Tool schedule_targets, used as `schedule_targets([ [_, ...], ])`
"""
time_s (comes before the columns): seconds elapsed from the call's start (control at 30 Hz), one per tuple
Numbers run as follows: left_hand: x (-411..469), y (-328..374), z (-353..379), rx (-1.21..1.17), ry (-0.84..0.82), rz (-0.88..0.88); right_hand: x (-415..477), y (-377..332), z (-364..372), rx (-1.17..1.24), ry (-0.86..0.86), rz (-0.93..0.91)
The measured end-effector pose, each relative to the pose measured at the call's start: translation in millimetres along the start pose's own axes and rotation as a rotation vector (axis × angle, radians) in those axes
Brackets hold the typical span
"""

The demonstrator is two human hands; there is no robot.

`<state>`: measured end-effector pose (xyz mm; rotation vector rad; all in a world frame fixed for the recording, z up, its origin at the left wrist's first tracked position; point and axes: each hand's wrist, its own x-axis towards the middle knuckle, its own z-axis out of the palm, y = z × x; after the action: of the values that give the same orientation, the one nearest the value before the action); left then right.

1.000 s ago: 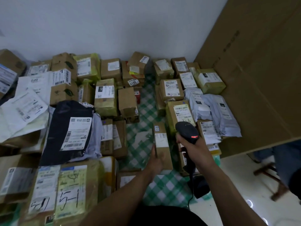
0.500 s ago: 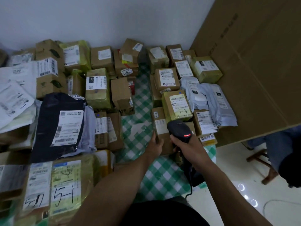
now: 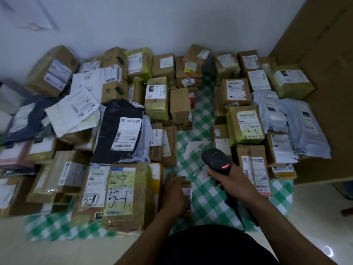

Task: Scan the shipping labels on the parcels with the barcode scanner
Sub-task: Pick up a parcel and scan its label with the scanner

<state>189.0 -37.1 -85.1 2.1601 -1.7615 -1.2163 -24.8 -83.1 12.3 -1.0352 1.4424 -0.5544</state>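
**Operator:** Now, where does the next parcel lie relative to the scanner?

**Technician:** The small brown parcel sits at the near edge of the checked cloth, just beside the large taped parcel marked "5-1". Its long axis runs from the near edge toward the far edge. Its label faces up and is partly covered. The left hand is on it. The right hand is near, to its right.

**Operator:** State the condition of each hand.

**Technician:** The left fingers lie across the top of the parcel. Blur prevents confirming whether they curl over an edge. The right fingers are clenched round the handle of the barcode scanner, and its red indicator is lit.

**Operator:** Where does the scanner point?

**Technician:** The scanner head points toward the far edge, past the parcel. The parcel lies to the left of the head and nearer the person.

**Operator:** What does the next move require?

**Technician:** Probably, either tilt the head down and left, or lift the parcel into the beam. Clear the left hand from the label first.
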Motion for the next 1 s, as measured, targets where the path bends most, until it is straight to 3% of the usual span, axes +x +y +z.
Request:
schedule_targets([
  [0.1, -4, -14, 13, 0.085, 0.002, 0.033, 2, 2, 7, 0.004, -0.035, 0.03],
  [0.3, 3, -4, 24, -0.004, 0.04, 0.011, 2, 7, 4, 0.011, -0.033, 0.037],
  [0.53, 22, 14, 26, -0.376, 0.144, -0.018, 3, 13, -7, 0.056, 0.026, 0.035],
  [0.63, 12, 11, 31, -0.603, 0.158, -0.143, 2, 16, -7, 0.059, 0.025, 0.043],
  [0.77, 4, -10, 45, -0.629, 0.155, -0.276, 6, 17, 2, 0.058, 0.0, 0.092],
  [1.0, 12, -3, 46, -0.688, 0.19, -0.17, 10, 17, 10, 0.023, -0.044, 0.107],
])
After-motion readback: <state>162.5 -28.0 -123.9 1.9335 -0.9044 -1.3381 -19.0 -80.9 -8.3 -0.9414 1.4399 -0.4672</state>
